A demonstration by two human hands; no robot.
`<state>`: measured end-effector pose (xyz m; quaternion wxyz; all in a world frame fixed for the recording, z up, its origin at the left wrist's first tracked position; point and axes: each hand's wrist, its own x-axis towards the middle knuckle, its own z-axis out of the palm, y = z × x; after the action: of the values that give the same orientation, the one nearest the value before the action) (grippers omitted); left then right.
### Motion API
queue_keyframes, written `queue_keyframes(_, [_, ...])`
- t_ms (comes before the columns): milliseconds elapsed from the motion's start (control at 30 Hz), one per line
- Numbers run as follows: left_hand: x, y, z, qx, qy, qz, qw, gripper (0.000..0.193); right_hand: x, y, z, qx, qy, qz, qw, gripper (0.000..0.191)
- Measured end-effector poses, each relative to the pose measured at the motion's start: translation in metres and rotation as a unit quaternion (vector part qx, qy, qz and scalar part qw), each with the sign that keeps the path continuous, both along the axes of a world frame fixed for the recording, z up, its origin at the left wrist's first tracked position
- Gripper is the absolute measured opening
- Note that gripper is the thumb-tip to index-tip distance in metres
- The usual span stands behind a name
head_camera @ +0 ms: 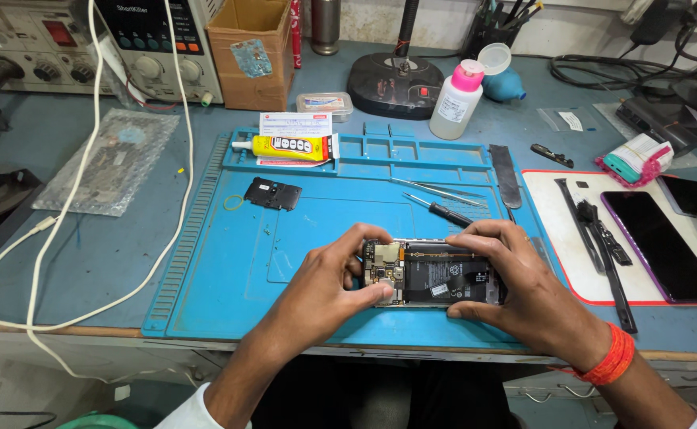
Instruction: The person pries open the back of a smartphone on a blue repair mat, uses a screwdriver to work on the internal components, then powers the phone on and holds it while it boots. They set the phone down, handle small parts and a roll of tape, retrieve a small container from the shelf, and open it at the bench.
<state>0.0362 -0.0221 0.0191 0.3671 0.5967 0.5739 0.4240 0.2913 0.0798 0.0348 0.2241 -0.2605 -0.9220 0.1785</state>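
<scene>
An opened smartphone (432,274) with its back cover off lies sideways over the blue repair mat (229,262), showing its black battery and circuit board. My left hand (329,286) grips the phone's left end, fingers pressing on the board area. My right hand (515,282) holds the right end, thumb underneath and fingers on top. A red thread band circles my right wrist.
On the mat lie a black plastic cover piece (273,194), a yellow glue tube (289,147), tweezers (440,191), a small screwdriver (444,210). A white pad at right carries a dark phone (662,246) and black strips. A pink-capped bottle (456,99), cardboard box (249,52), white cable (70,199) stand behind.
</scene>
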Motion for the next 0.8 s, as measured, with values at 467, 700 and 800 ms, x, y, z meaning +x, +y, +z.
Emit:
queue_keyframes(467, [-0.004, 0.001, -0.005, 0.041, -0.009, -0.027, 0.999, 0.046, 0.000, -0.001, 0.001, -0.002, 0.010, 0.011, 1.000, 0.080])
queue_keyframes(700, [-0.010, 0.001, -0.003, 0.010, -0.085, -0.057, 0.995, 0.065, 0.000, -0.004, 0.001, -0.027, 0.019, 0.010, 0.999, 0.078])
queue_keyframes(800, [-0.009, 0.000, -0.002, 0.013, -0.076, -0.050, 0.996, 0.069, 0.000, -0.003, 0.001, -0.031, 0.021, 0.012, 0.999, 0.078])
